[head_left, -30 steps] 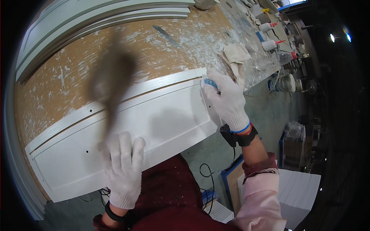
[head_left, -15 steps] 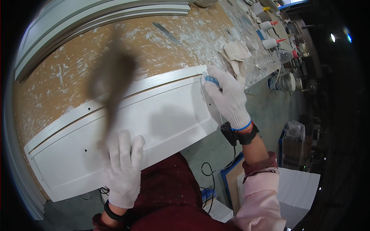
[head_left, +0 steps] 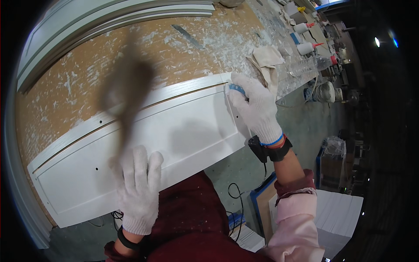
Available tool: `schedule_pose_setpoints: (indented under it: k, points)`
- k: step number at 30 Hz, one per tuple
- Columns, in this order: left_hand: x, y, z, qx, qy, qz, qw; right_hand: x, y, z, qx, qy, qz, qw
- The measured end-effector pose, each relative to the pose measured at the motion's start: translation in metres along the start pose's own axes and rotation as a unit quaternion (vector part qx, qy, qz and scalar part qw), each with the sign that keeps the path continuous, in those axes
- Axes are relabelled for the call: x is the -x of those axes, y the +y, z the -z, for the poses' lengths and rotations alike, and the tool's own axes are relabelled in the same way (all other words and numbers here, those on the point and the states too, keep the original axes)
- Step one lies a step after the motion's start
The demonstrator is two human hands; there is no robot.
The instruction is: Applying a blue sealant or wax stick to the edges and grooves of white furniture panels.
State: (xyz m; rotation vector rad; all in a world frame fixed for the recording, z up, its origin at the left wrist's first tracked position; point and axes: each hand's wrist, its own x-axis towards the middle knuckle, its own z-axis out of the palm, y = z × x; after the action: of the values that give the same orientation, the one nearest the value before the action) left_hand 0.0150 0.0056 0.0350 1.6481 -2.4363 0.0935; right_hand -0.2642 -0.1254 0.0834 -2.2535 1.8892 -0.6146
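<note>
A long white panel [head_left: 183, 126] with a recessed middle and small dark holes lies slantwise on the worktable. My left hand [head_left: 139, 187], in a white knit glove, rests on its near edge with fingers stretched flat. At the panel's far right corner is my gloved right hand [head_left: 255, 105]. Its fingers are closed on a small blue pad [head_left: 237, 89] pressed against the panel's right end. Most of the pad is hidden by the fingers. A dark blurred thing [head_left: 131, 83] close to the camera covers part of the panel and left fingertips.
White-smeared brown board [head_left: 78, 83] covers the table, with long mouldings [head_left: 166, 15] stacked at the far left. A metal strip [head_left: 187, 36], a cloth [head_left: 267, 59], a clear bottle [head_left: 307, 66] and red-tipped glue bottles [head_left: 307, 48] lie beyond. White boards [head_left: 336, 214] stand stacked at lower right.
My right hand has shifted slightly left and up at the panel's right corner, the blue pad still in its fingers. The left hand has barely moved.
</note>
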Motion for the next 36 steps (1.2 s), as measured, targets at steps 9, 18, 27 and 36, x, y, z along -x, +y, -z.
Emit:
schedule_pose_setpoints:
  k: [9, 18, 27, 36]
  points:
    - [-0.001, 0.001, 0.001, 0.001, -0.004, 0.014, 1.0, 0.001, -0.006, 0.006, -0.023, -0.024, -0.054, 0.998]
    - [-0.002, 0.001, 0.001, 0.019, 0.0, 0.005, 1.0, 0.0, 0.004, -0.005, 0.022, 0.016, -0.008, 1.0]
    - [0.0, 0.001, 0.002, 0.03, 0.003, 0.009, 1.0, -0.006, 0.0, -0.001, 0.031, 0.01, 0.023, 0.999]
    - [0.0, 0.002, 0.002, -0.006, 0.011, 0.011, 1.0, -0.016, -0.006, 0.005, 0.027, -0.01, 0.017, 0.999]
